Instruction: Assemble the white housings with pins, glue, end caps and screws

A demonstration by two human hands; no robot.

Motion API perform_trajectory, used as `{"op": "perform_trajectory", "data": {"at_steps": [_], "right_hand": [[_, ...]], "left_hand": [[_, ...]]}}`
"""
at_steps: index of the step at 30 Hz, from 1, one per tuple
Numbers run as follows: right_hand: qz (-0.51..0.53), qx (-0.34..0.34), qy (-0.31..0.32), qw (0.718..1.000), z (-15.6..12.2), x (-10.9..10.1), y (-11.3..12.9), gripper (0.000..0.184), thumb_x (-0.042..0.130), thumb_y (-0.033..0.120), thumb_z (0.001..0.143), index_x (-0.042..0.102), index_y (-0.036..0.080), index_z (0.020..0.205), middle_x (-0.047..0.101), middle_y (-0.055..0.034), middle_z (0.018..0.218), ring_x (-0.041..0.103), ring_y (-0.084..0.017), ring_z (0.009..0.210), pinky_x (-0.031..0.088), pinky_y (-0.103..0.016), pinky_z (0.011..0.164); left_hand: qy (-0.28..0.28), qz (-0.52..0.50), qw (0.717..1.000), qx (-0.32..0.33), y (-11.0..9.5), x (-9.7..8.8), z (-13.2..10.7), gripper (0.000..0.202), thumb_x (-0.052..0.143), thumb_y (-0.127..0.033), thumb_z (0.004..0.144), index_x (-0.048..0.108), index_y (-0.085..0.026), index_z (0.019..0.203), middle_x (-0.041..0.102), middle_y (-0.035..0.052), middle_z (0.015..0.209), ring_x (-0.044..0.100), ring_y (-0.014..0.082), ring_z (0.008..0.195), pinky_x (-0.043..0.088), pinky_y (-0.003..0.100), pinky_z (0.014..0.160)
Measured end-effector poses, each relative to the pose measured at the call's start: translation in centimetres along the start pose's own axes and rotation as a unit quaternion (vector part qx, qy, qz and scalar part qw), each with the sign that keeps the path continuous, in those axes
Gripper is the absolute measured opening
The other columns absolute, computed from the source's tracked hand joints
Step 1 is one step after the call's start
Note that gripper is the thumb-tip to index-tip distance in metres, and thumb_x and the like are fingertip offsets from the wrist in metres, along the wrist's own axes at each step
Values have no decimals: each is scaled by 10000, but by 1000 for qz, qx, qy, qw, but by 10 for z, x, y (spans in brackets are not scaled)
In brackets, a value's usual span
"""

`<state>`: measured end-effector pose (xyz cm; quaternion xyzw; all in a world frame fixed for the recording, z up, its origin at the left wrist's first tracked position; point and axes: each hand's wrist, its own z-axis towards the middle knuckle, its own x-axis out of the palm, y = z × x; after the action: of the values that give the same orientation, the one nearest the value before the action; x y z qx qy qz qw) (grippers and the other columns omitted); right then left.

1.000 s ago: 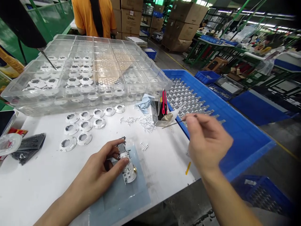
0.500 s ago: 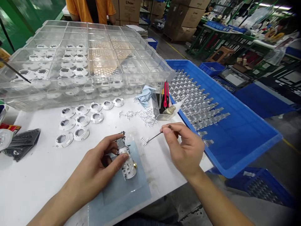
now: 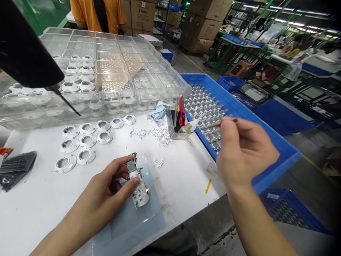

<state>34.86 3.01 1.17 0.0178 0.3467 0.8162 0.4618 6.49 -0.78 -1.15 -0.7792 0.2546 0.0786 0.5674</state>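
My left hand (image 3: 106,192) is closed around a white cylindrical part (image 3: 140,196) with a grey block at its upper end and a brass-coloured piece on its side. The part lies on a blue sheet (image 3: 151,217), thumb on its near face and fingers on the far side. My right hand (image 3: 246,153), lifted over the near edge of the blue bin, pinches a thin dark metal rod-like tool (image 3: 210,126) pointing left. Dark screws (image 3: 134,155) show by my left fingertips. A few small white pieces (image 3: 159,162) lie right of the sheet.
White rings (image 3: 87,141) stand in rows near a clear compartment box (image 3: 112,90). An electric screwdriver (image 3: 29,46) juts in at upper left. A pile of white pieces (image 3: 161,135) adjoins a tool holder (image 3: 182,135). The blue bin (image 3: 279,156) holds rows of metal parts.
My right hand has moved right and up with the thin tool, away from the small white pieces. My left hand keeps its hold. More of the electric screwdriver shows as the view shifts.
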Motion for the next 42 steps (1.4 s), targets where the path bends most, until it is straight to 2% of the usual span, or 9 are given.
{"op": "perform_trajectory", "data": {"at_steps": [2,4,11,13,17,22,29,35,42], "right_hand": [[-11,-10,-44,999,15,3,-5,115,682,340,962,749,250,935,775,-45,937,734,-248,869,559,-399,733],[-30,-25,-38,998,23,9,-10,145,680,355,960,754,238,917,780,-52,914,723,-235,825,544,-380,707],[-110,-12,202,973,20,21,-24,148,699,336,942,783,227,888,784,-16,875,687,-181,746,504,-333,704],[-103,-5,191,976,21,18,-23,147,711,345,934,787,231,881,786,-17,879,687,-180,742,501,-329,692],[-71,-7,79,994,25,11,-13,112,738,346,915,784,248,888,781,-19,865,668,-182,703,484,-330,632],[12,-10,-9,1000,8,12,6,86,711,301,937,765,247,899,770,-45,880,707,-228,803,538,-381,708],[63,16,165,984,-40,24,22,44,700,188,927,738,205,913,761,-11,841,651,-146,704,502,-301,640],[76,8,189,979,-44,30,23,49,697,178,927,727,190,890,755,-9,834,633,-131,698,476,-283,611],[68,8,194,979,-44,32,23,54,695,190,928,720,207,883,751,-9,819,625,-144,672,468,-298,588]], "left_hand": [[-7,10,1000,-7,-1,1,0,513,614,-640,902,547,-421,1360,679,-20,995,645,274,996,452,393,790],[-9,15,1000,-8,-1,1,-1,533,608,-652,899,547,-407,1369,685,-7,1012,648,290,1029,454,391,771],[4,-6,1000,8,1,0,1,518,600,-636,915,548,-391,1369,664,-11,962,661,274,994,450,369,720],[0,-4,1000,15,0,0,0,522,596,-636,919,554,-377,1370,665,-3,965,661,276,1012,453,351,693],[4,1,1000,20,-2,-1,-1,521,596,-617,929,556,-352,1377,654,1,951,664,258,946,460,328,657],[11,-13,1000,11,-4,-2,0,528,618,-596,923,561,-335,1379,625,-4,950,641,206,823,471,314,646],[31,-31,999,10,-3,-3,1,509,626,-559,936,546,-330,1383,598,-5,952,619,205,837,466,317,671],[29,-29,999,5,-4,-3,1,507,624,-566,935,543,-347,1386,606,-7,963,636,222,897,465,314,660],[31,-16,999,18,-2,-4,2,518,620,-553,945,532,-330,1404,637,-7,964,623,191,800,478,309,647]]}}
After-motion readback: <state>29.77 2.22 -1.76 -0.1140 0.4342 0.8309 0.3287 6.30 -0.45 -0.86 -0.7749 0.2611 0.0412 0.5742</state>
